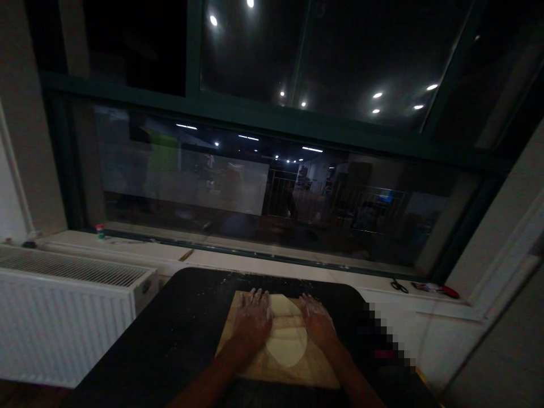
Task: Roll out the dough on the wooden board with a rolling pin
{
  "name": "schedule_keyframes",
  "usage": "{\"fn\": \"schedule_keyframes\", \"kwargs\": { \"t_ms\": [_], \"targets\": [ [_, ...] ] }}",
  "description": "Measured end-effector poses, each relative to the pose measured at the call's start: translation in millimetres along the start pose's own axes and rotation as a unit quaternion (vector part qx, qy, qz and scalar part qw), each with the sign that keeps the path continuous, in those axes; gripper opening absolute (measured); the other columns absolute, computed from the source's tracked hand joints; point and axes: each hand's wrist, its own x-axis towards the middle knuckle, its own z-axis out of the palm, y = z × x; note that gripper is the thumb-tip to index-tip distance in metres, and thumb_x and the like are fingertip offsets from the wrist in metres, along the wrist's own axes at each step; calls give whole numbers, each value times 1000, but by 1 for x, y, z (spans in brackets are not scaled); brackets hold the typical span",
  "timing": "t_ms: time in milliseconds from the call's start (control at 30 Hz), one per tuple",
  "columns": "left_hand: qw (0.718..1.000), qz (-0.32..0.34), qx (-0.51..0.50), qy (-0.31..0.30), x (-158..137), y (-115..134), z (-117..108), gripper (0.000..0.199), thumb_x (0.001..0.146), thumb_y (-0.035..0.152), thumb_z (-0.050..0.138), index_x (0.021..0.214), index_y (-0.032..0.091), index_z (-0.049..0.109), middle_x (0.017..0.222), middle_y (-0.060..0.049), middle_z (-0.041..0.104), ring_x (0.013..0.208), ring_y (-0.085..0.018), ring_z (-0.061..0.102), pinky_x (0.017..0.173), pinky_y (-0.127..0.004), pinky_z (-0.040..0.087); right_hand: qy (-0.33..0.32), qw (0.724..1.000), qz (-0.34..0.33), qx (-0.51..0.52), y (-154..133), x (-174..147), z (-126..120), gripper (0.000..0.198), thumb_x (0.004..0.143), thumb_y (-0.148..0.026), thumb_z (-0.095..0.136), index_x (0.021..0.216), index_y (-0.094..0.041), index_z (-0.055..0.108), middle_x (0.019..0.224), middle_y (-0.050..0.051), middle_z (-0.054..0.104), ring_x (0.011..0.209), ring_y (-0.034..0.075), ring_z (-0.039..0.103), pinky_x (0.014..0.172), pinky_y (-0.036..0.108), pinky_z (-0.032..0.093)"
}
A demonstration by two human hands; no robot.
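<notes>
A flat, pale oval sheet of dough lies on a wooden board on the black table. Across the dough runs a light wooden rolling pin, dim and partly hidden at both ends by my hands. My left hand rests palm down over the pin's left end, its floury fingers stretched forward and spread. Over the right end, my right hand lies in the same way, fingers extended and dusted with flour. Neither hand's fingers wrap round the pin.
White flour specks dot the black table. A white radiator stands at left. Along the windowsill are a small red-capped container at left and black scissors at right. A dark window rises behind.
</notes>
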Motion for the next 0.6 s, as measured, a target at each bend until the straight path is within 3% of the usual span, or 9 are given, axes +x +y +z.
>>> {"fn": "schedule_keyframes", "kwargs": {
  "t_ms": [100, 233, 333, 433, 533, 600],
  "targets": [
    [999, 43, 0, 20, -31, 3, 4, 47, 104, 33, 37, 145, 24, 57, 150, -9, 60, 141, -32, 52, 117, -59, 38, 34, 999, -9, -10, 2, -49, 6, 50, 104, -23, 29, 139, -18, 63, 149, 10, 57, 139, 26, 54, 116, 47, 45],
    [990, 129, -4, 55, -73, -5, 0, 53, 106, 36, 36, 159, 30, 38, 159, 1, 49, 146, -26, 47, 121, -52, 41, 172, 984, -47, -20, 8, -111, 28, 46, 107, -38, 36, 142, -23, 62, 147, 7, 60, 136, 25, 57, 111, 43, 52],
    [983, 172, -12, 70, -83, -13, -4, 59, 107, 38, 39, 164, 32, 24, 162, 4, 44, 146, -22, 46, 121, -45, 44, 199, 977, -72, -27, 9, -128, 35, 46, 106, -42, 39, 143, -25, 61, 147, 5, 59, 135, 25, 58, 108, 40, 54],
    [983, 172, -12, 67, -67, -14, -4, 53, 107, 40, 40, 159, 30, 37, 156, 0, 54, 141, -23, 54, 118, -46, 47, 120, 992, -32, -14, 6, -105, 22, 47, 107, -37, 34, 143, -24, 60, 151, 7, 56, 140, 25, 53, 115, 44, 48],
    [990, 140, -1, 27, -34, -12, -2, 46, 107, 36, 37, 149, 22, 52, 150, -8, 60, 138, -28, 56, 113, -52, 49, -2, 1000, -11, 7, 4, -55, 3, 49, 105, -24, 29, 142, -21, 62, 150, 8, 57, 142, 24, 51, 119, 48, 41],
    [994, 106, 0, -21, -10, -12, -2, 44, 106, 30, 36, 144, 20, 57, 150, -12, 60, 138, -31, 56, 111, -54, 48, -31, 999, -8, 13, 4, -17, -4, 46, 103, -21, 35, 138, -18, 64, 148, 11, 59, 140, 25, 53, 117, 44, 43]
  ]
}}
